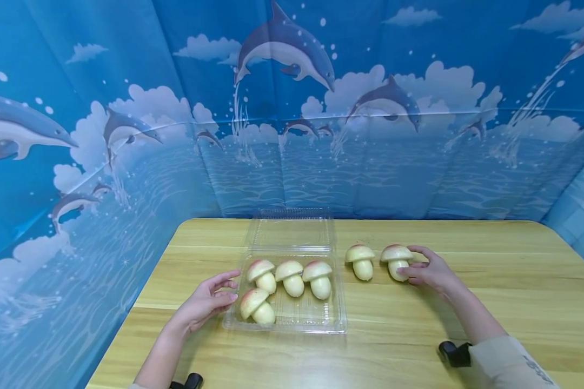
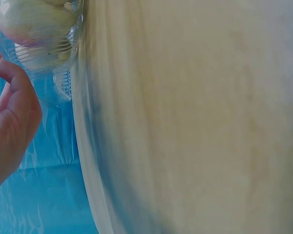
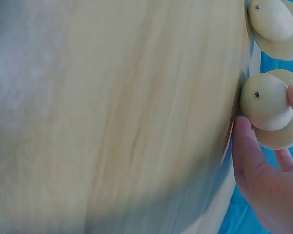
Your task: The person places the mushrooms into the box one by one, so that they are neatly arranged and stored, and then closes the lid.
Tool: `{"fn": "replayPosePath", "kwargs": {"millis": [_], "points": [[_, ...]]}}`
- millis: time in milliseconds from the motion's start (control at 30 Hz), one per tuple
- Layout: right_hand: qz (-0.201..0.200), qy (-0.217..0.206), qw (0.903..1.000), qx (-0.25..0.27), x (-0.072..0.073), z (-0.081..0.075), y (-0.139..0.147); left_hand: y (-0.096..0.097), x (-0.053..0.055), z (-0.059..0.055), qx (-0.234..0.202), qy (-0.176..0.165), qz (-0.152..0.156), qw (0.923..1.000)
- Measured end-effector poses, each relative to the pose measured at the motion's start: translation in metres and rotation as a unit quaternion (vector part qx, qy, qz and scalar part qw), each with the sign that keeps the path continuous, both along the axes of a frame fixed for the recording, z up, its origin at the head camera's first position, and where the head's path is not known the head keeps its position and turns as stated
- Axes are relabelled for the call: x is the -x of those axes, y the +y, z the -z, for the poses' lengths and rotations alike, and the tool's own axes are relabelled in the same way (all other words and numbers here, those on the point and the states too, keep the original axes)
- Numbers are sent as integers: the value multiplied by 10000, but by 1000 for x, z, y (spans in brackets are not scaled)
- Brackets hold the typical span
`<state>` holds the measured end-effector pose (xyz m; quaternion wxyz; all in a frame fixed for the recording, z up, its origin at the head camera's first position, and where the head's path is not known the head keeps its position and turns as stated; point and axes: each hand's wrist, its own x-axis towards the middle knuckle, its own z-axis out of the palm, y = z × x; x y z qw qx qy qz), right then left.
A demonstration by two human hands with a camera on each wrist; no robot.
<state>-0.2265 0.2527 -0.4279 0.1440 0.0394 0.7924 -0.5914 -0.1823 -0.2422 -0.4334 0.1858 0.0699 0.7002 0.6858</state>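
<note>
A: From the head view, why are the hands set so far apart?

B: Each has its own job. The left hand [image 1: 209, 300] lies with relaxed, nearly straight fingers against the left wall of the clear tray [image 1: 333, 319], gripping nothing, seemingly to steady it. The right hand [image 1: 430, 270] closes finger and thumb round the stem of the rightmost mushroom bun [image 1: 396, 261], which stands on the tabletop [image 1: 467, 243] right of the tray.

A: And the rest?

B: Another loose bun [image 1: 360, 261] stands just left of the held one. Four buns [image 1: 283, 281] sit inside the tray, its lid [image 1: 290, 229] folded back on the far side.

A: What does the left wrist view add?

B: The fingertips [image 2: 10, 73] just at the ribbed tray corner [image 2: 49, 58]; I cannot tell whether they touch it. The buns on the tabletop are not in view.

A: The right wrist view?

B: The stem's pale underside [image 3: 264, 101] with a finger [image 3: 246, 146] laid alongside it, and the neighbouring bun [image 3: 276, 24] beyond. No tray appears here.
</note>
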Motion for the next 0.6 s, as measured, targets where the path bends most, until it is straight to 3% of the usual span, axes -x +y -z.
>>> {"fn": "replayPosePath", "kwargs": {"millis": [600], "points": [[-24,37,9998,206,1,8,4,4,-5,7,19,115,-23,9999]]}}
